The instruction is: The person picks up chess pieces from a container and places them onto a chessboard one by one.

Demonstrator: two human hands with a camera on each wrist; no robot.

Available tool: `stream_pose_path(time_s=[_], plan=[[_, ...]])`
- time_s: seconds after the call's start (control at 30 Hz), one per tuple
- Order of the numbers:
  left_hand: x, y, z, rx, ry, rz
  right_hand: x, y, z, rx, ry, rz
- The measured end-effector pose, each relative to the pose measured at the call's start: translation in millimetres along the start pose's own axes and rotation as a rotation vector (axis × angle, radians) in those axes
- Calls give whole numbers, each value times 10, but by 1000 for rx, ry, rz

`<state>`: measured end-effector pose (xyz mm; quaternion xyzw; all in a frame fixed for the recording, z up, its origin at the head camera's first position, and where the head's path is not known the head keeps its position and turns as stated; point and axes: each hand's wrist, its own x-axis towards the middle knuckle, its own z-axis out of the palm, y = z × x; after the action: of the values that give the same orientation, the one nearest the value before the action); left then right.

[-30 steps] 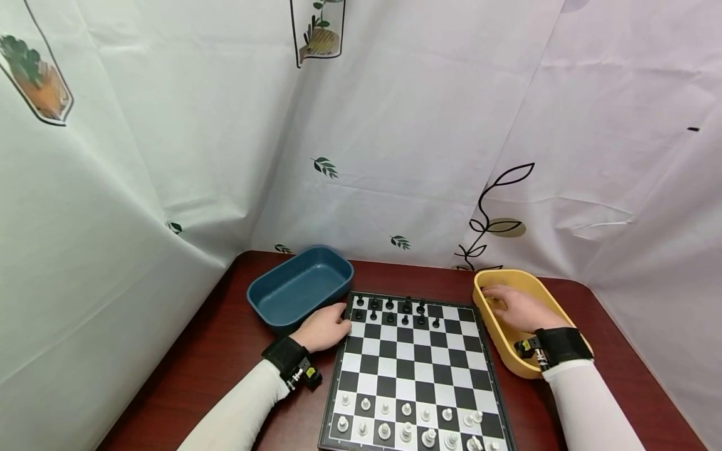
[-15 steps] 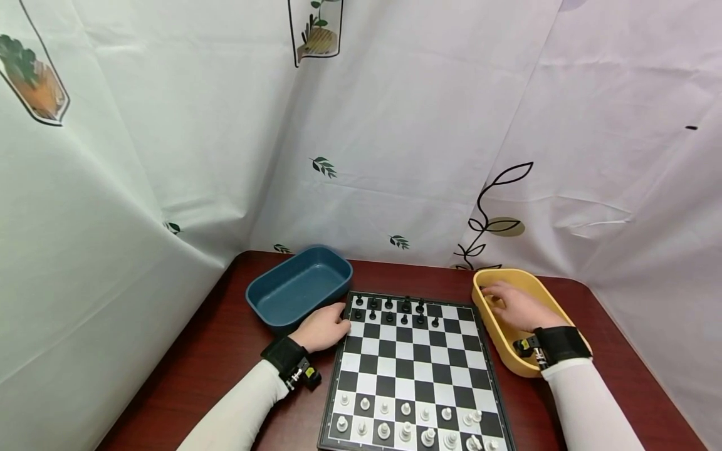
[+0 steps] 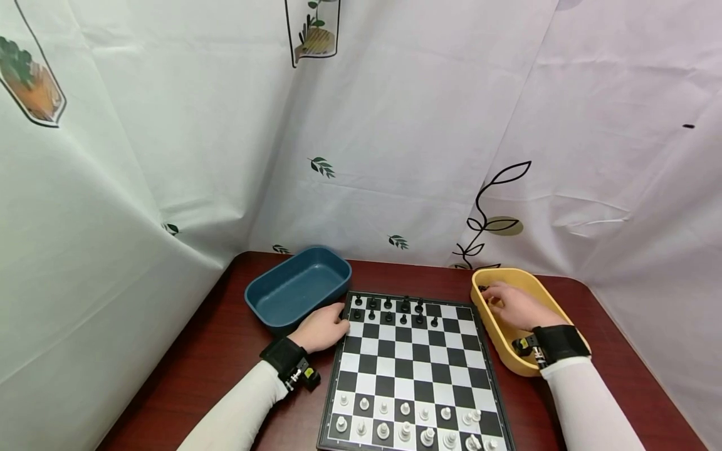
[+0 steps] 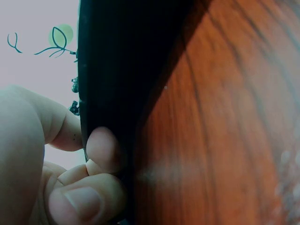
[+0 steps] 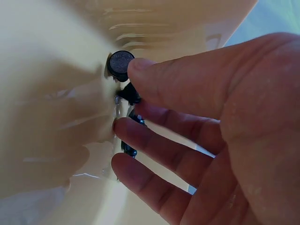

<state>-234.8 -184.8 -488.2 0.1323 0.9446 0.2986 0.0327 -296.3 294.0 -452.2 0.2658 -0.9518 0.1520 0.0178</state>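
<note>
Little has moved: the right hand (image 3: 516,307) still reaches, fingers loosely spread, for black chess pieces (image 5: 127,93) in the yellow oval plastic tray (image 3: 502,338) (nothing gripped yet), while the left hand (image 3: 323,327) pinches the black-and-white chessboard (image 3: 412,369)'s left edge.

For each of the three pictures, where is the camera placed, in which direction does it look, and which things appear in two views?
Head: worn on the head, looking forward and down at the chessboard, blue tray and both sleeved arms.
Left wrist: at the left hand, facing along the board's dark edge; fingers curl on it.
Right wrist: at the right hand, facing into the yellow tray; fingers reach black pieces.
Shared: the yellow tray, board edge and both hands also show in the head view.
</note>
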Motion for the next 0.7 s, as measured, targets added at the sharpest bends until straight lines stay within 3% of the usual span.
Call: stream_pose_path(time_s=[0.7], plan=[[-17, 30, -14, -4, -1, -16, -7, -19, -37, 34, -88, 79]])
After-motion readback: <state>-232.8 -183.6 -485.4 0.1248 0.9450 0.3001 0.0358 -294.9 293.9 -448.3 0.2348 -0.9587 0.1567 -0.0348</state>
